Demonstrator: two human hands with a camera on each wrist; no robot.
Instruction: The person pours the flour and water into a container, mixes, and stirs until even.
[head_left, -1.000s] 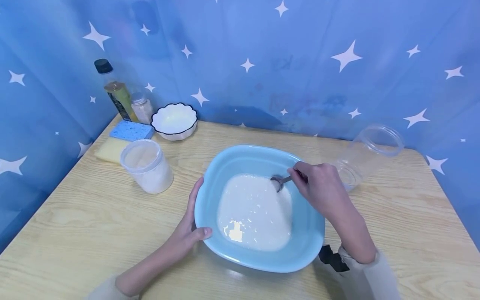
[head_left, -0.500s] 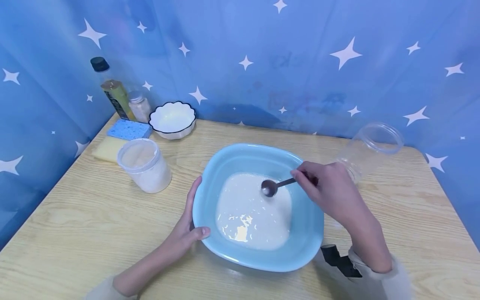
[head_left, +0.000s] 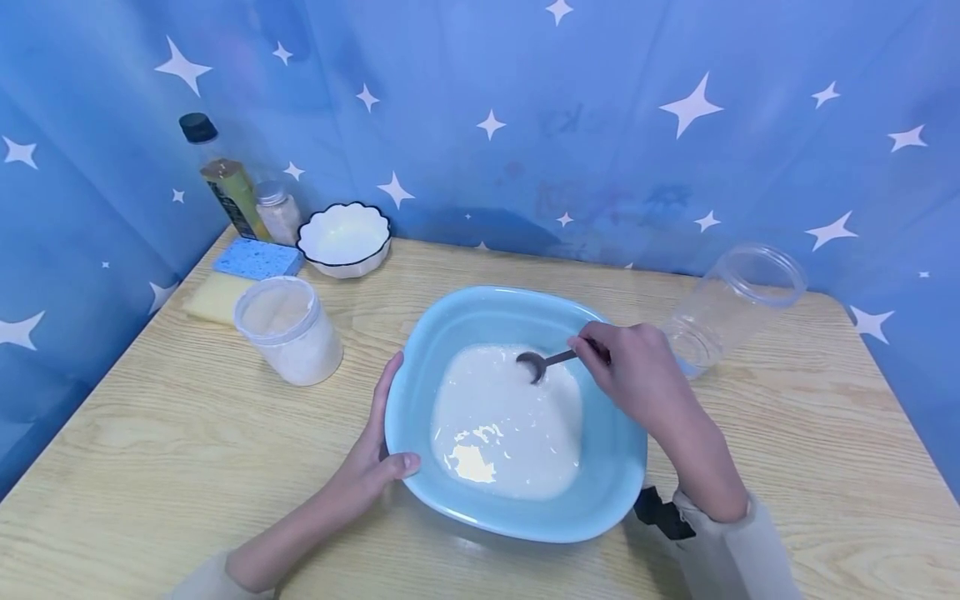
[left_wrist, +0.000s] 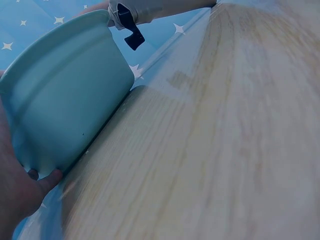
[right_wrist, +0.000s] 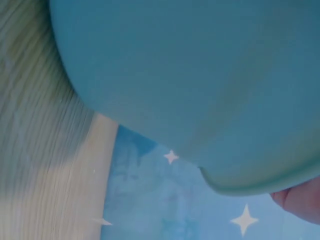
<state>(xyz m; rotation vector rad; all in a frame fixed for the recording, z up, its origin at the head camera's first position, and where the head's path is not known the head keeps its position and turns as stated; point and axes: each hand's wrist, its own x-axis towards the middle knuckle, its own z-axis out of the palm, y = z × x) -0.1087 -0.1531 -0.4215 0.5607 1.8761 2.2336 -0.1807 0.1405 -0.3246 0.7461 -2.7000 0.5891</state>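
A light blue basin holding a white liquid stands on the table. My left hand grips it at its left side, thumb at the rim and fingers along the outer wall. In the left wrist view, that hand shows low against the basin's outside wall. Over the basin's right side, my right hand pinches the handle of a small dark measuring spoon, its bowl at the liquid's surface. The right wrist view is mostly filled by the basin's outer wall; the spoon is hidden there.
Left of the basin stands an open tub of white powder. Behind it are a yellow sponge, a blue sponge, an oil bottle, a small jar and a scalloped bowl. A clear container stands back right.
My right hand shifts right, then back left, holding the measuring spoon; its bowl is now farther left than a second ago. My left hand stays on the basin. The view shifts slightly.
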